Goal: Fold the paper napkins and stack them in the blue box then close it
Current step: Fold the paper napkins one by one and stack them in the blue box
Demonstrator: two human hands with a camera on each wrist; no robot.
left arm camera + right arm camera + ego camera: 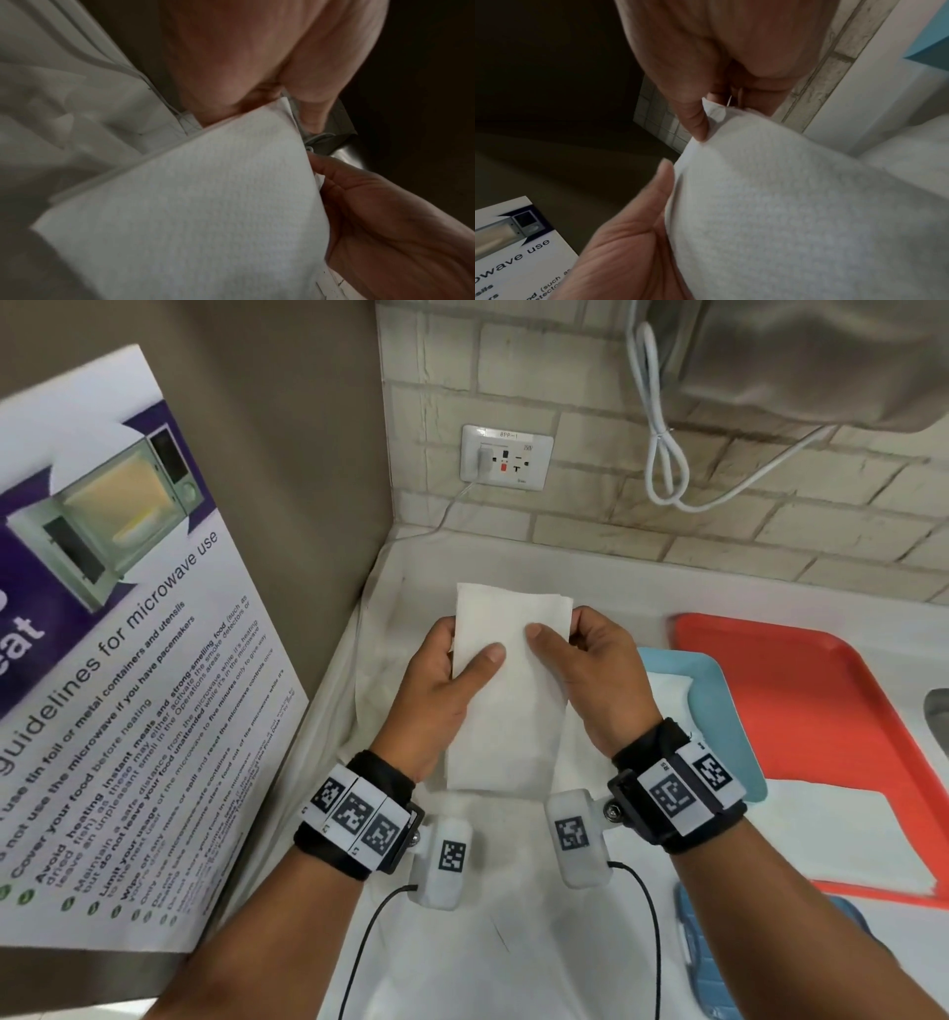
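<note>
Both hands hold a white paper napkin [506, 706], folded into a long strip, upright above the counter. My left hand [477, 665] pinches its left edge, thumb on the front and fingers behind. My right hand [557, 649] pinches the upper right corner the same way. The left wrist view shows the napkin [205, 203] under my left hand [257, 60], with the right hand [385, 223] at its edge. The right wrist view shows my right thumb [693, 117] on the napkin [795, 203]. The open blue box [719, 711] lies to the right with a white napkin [667, 690] inside.
More white napkins [390, 670] lie spread on the white counter [513, 968] beneath my hands. An orange tray [821, 701] at the right carries a flat napkin [832, 834]. A blue lid [698, 963] lies near the front. A microwave poster [128, 634] leans at the left; a brick wall stands behind.
</note>
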